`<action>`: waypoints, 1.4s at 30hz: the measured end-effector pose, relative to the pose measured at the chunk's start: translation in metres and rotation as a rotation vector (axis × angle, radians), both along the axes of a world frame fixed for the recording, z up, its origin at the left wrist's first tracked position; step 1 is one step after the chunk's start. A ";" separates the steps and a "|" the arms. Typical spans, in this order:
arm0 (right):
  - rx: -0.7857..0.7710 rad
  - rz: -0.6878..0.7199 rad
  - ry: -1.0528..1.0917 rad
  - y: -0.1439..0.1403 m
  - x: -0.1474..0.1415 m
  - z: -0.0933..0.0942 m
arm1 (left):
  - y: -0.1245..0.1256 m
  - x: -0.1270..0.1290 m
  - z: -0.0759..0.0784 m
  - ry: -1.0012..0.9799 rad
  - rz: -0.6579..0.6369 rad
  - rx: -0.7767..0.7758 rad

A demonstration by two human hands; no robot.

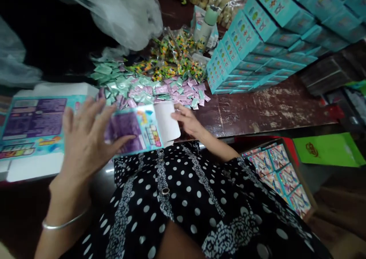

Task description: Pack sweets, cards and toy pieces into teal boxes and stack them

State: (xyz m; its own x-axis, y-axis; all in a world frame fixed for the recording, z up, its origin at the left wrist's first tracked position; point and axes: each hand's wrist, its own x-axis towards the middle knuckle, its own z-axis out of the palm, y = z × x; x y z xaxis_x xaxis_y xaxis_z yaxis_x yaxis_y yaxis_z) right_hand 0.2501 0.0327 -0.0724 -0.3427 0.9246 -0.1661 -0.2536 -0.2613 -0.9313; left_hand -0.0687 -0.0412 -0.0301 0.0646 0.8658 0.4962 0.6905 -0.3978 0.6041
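Note:
A printed box (126, 127) in light blue and purple lies in front of me, its white end flap (167, 119) standing out on the right. My right hand (187, 119) pinches this flap between thumb and fingers. Over the box's left end, my left hand (85, 137) is spread wide, somewhat blurred, with its thumb across the purple panel. To the left lies a stack of flattened cartons (34, 121) in the same print, partly covered by my left hand. Small green and purple sachets (160, 89) are heaped just beyond the box.
Turquoise boxes (243, 45) are stacked high at the right. Bags of colourful pieces (177, 57) and a pale green bottle (206, 28) stand behind the sachets. Plastic bags (122, 11) hang at upper left. Lower right is a carton of packed boxes (281, 175) beside a green bag (328, 150).

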 end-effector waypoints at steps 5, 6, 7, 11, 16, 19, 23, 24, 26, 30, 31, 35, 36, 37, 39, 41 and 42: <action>0.146 0.386 -0.127 0.002 0.009 0.011 | 0.009 -0.001 0.012 0.048 -0.262 -0.496; 0.246 0.368 -0.262 0.013 0.022 0.015 | 0.012 -0.002 0.012 0.043 -0.236 -0.554; 0.344 0.310 -0.434 0.027 0.037 0.018 | 0.014 -0.003 0.011 0.052 -0.186 -0.581; 0.465 -0.120 -1.203 0.078 0.101 0.020 | 0.022 -0.006 0.005 0.138 -0.011 -0.621; 0.417 -0.056 -1.440 0.094 0.122 0.002 | 0.029 -0.003 -0.007 0.082 -0.010 -0.665; 0.404 -0.062 -1.311 0.097 0.121 -0.006 | 0.029 -0.004 -0.008 0.062 -0.053 -0.670; 0.325 -0.158 -1.202 0.103 0.125 -0.005 | 0.027 -0.003 -0.003 0.061 -0.066 -0.702; 0.334 -0.175 -1.224 0.103 0.125 -0.003 | 0.027 -0.003 -0.003 0.067 -0.049 -0.720; 0.427 -0.201 -1.314 0.099 0.123 0.003 | 0.027 -0.002 -0.005 0.080 -0.014 -0.751; 0.719 -0.010 -1.400 0.077 0.103 0.013 | 0.031 -0.002 -0.014 0.092 0.021 -0.748; 0.755 0.117 -1.381 0.070 0.097 0.015 | 0.032 -0.002 -0.016 0.091 0.028 -0.745; 0.788 0.408 -1.371 0.047 0.079 0.015 | 0.032 -0.005 -0.020 0.081 0.044 -0.762; 0.788 0.413 -1.388 0.042 0.078 0.014 | 0.031 -0.006 -0.020 0.074 0.040 -0.752; 0.785 0.421 -1.400 0.038 0.079 0.013 | 0.031 -0.006 -0.020 0.065 0.031 -0.736; 0.778 0.438 -1.408 0.031 0.083 0.011 | 0.029 -0.006 -0.020 0.047 0.022 -0.704; 0.774 0.439 -1.405 0.026 0.087 0.009 | 0.029 -0.005 -0.020 0.045 0.013 -0.710; 0.773 0.436 -1.404 0.025 0.088 0.008 | 0.030 -0.003 -0.020 0.046 0.012 -0.720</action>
State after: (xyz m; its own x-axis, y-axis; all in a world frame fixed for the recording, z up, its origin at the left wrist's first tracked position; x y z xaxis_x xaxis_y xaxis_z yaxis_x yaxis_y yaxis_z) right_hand 0.3379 0.0578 -0.0645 -0.5707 0.8114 -0.1261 0.8031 0.5196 -0.2915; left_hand -0.0720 -0.0115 -0.0497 0.0602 0.9778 -0.2005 0.7236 0.0955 0.6835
